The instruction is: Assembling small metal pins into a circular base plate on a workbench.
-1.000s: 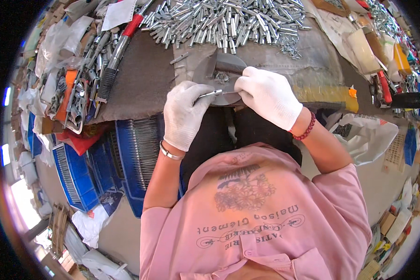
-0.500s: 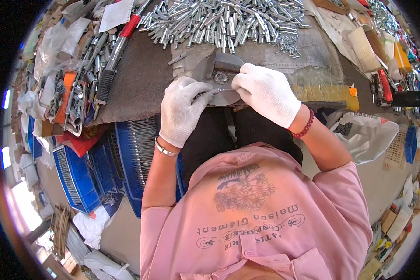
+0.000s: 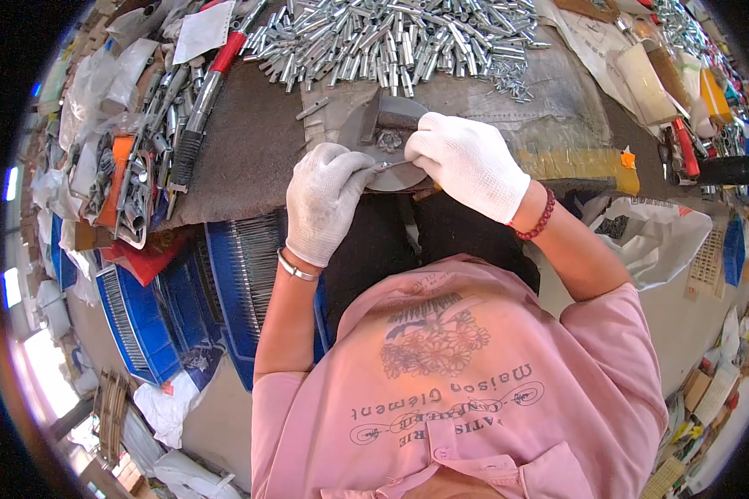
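Note:
My left hand (image 3: 324, 204), in a white knit glove, pinches one end of a small thin metal piece (image 3: 388, 166). The fingers of my gloved right hand (image 3: 473, 166) are closed at its other end; how far the piece runs into them is hidden. Both hands are over the round grey front of a metal fixture (image 3: 404, 177) at the bench's near edge. Behind my fingertips, a small cluster of metal bits (image 3: 389, 140) sits in the fixture. One loose metal tube (image 3: 312, 109) lies on the cloth to the left.
A large heap of shiny metal tubes (image 3: 391, 46) covers the back of the bench, with smaller fasteners (image 3: 512, 87) at its right. A red-and-black long-handled tool (image 3: 200, 116) and mixed tools lie left. Blue bins (image 3: 240, 274) stand below. A white bag (image 3: 653, 237) hangs at right.
My right hand has shifted slightly left and turned a little. My left hand stays nearly in place, fingers still pinched. The whole view has moved slightly.

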A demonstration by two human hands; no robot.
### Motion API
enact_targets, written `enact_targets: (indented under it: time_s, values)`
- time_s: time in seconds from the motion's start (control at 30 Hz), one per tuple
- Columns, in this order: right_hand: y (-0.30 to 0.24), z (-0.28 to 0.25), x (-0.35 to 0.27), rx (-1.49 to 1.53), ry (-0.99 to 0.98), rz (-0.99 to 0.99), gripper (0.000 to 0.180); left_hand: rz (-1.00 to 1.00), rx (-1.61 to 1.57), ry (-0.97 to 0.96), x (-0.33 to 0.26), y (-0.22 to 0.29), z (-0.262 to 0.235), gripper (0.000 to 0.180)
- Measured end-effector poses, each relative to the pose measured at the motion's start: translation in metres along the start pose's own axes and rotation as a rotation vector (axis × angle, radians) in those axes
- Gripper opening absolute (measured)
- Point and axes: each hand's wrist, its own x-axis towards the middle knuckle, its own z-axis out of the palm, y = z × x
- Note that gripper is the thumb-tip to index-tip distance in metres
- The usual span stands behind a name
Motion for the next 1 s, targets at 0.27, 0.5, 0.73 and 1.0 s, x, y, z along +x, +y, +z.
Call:
enact_targets:
  time_s: [0.27, 0.5, 0.73, 1.0]
  values:
    - [0.004, 0.005, 0.004, 0.081, 0.063, -0.045, 0.002, 0.018, 0.063, -0.007, -0.003, -0.001, 0.006, 0.012]
    - [0.0, 0.013, -0.002, 0.136, 0.168, -0.02, 0.001, 0.083, 0.137, -0.009, -0.003, 0.002, 0.006, 0.016]
    - [0.07, -0.054, -0.037, -0.194, 0.298, 0.353, 0.008, 0.084, 0.117, 0.022, -0.009, 0.006, 0.004, 0.027]
    - [0.13, -0.053, -0.051, -0.3, 0.17, 0.413, 0.007, 0.108, 0.113, 0.034, -0.007, 0.006, 0.005, 0.028]
